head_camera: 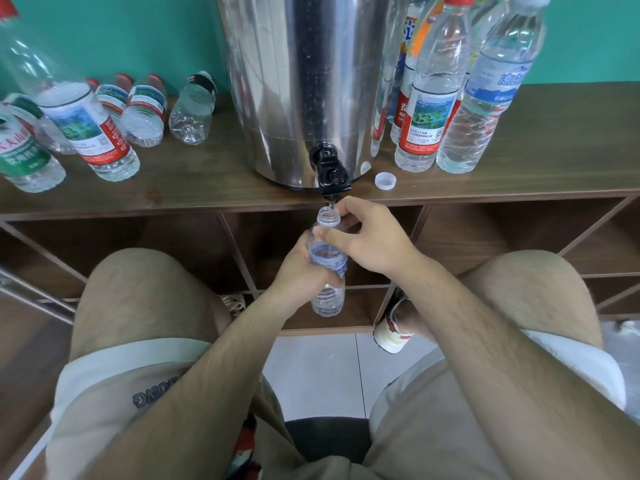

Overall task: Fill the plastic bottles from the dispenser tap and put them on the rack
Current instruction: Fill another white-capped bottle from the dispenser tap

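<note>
Mid-task, by the look of it: in the centre of the frame a clear plastic bottle with a blue label (pixel 328 296) is held upright, its open mouth just under the black tap (pixel 330 171) of the tall stainless-steel dispenser (pixel 298 81). The left hand (pixel 298 268) is wrapped round the bottle's middle, and the right hand (pixel 370 237) grasps it at the shoulder, thumb lying across the front. At upper right a group of capped bottles (pixel 429 109) stands upright on the brown wooden rack (pixel 173 188), seemingly full, so probably done. At upper left several bottles (pixel 145 112) lie on their sides, likely waiting to be filled. A loose white cap (pixel 385 180) sits right of the tap, presumably this bottle's. Whether water is flowing, and how full the held bottle is, cannot be made out; both hands cover its middle, and the frame edges cut off the dispenser's top and the outer bottles
</note>
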Action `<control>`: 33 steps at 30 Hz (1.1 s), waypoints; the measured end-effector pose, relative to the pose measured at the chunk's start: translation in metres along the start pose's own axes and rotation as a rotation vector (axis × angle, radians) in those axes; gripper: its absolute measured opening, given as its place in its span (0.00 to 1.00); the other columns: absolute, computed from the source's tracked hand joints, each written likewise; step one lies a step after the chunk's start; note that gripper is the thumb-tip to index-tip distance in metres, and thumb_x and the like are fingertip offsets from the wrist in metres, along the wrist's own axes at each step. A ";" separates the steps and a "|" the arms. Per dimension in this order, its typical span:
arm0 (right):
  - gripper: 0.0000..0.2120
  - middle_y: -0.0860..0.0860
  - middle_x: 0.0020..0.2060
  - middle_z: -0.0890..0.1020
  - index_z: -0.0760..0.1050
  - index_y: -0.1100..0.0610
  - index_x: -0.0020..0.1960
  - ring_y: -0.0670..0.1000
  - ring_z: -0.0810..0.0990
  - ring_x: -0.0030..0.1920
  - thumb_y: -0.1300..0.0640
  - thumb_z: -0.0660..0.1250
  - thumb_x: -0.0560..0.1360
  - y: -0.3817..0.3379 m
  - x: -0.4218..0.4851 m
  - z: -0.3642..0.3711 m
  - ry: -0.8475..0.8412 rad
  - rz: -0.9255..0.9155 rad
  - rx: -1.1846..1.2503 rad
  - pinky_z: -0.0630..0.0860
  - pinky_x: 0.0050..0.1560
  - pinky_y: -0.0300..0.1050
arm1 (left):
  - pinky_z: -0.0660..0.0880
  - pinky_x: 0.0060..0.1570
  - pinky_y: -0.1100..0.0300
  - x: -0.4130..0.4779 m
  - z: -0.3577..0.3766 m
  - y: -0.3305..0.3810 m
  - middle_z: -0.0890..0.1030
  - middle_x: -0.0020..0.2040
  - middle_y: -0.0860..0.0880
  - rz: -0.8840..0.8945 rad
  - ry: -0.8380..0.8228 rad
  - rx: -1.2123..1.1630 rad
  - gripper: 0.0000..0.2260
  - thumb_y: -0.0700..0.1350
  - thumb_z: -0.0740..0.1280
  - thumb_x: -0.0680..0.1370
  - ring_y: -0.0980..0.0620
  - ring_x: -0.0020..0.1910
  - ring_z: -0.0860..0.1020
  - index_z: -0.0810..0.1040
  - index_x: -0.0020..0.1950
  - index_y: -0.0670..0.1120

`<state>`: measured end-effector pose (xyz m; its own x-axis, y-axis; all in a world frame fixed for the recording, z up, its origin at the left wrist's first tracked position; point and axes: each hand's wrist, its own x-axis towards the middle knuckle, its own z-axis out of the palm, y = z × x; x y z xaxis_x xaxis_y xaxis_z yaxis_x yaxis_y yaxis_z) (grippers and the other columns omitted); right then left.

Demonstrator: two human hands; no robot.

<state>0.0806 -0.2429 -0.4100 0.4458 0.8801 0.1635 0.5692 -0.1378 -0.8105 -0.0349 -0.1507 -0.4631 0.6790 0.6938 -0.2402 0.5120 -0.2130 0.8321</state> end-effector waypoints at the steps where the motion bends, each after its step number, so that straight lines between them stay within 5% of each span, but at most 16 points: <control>1: 0.10 0.45 0.45 0.85 0.80 0.49 0.49 0.47 0.83 0.49 0.45 0.76 0.75 0.000 0.000 0.001 -0.001 0.002 0.002 0.81 0.53 0.57 | 0.77 0.67 0.45 0.000 0.000 0.000 0.79 0.65 0.51 -0.002 0.008 0.014 0.39 0.40 0.83 0.67 0.48 0.66 0.77 0.69 0.73 0.52; 14: 0.11 0.45 0.45 0.85 0.81 0.52 0.50 0.47 0.83 0.48 0.46 0.76 0.76 -0.001 -0.002 -0.002 -0.010 0.009 0.014 0.82 0.54 0.57 | 0.75 0.58 0.56 -0.006 -0.002 0.003 0.77 0.58 0.57 -0.002 -0.013 0.000 0.39 0.40 0.83 0.67 0.52 0.62 0.77 0.70 0.73 0.54; 19: 0.11 0.45 0.46 0.86 0.81 0.51 0.50 0.47 0.84 0.48 0.46 0.76 0.75 0.002 0.000 -0.003 -0.011 -0.006 0.013 0.82 0.53 0.57 | 0.75 0.68 0.44 -0.015 -0.006 0.009 0.79 0.66 0.50 -0.008 -0.030 -0.050 0.40 0.36 0.82 0.67 0.47 0.67 0.77 0.69 0.75 0.52; 33: 0.10 0.47 0.43 0.85 0.82 0.52 0.48 0.49 0.84 0.47 0.47 0.78 0.74 0.004 0.001 -0.005 0.002 -0.062 0.033 0.81 0.52 0.58 | 0.74 0.69 0.41 -0.018 -0.008 0.017 0.79 0.67 0.48 0.012 -0.063 -0.034 0.39 0.34 0.81 0.68 0.46 0.68 0.77 0.69 0.75 0.48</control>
<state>0.0864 -0.2452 -0.4102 0.4117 0.8855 0.2154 0.5726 -0.0675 -0.8171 -0.0426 -0.1610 -0.4403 0.7173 0.6463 -0.2604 0.4865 -0.1970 0.8512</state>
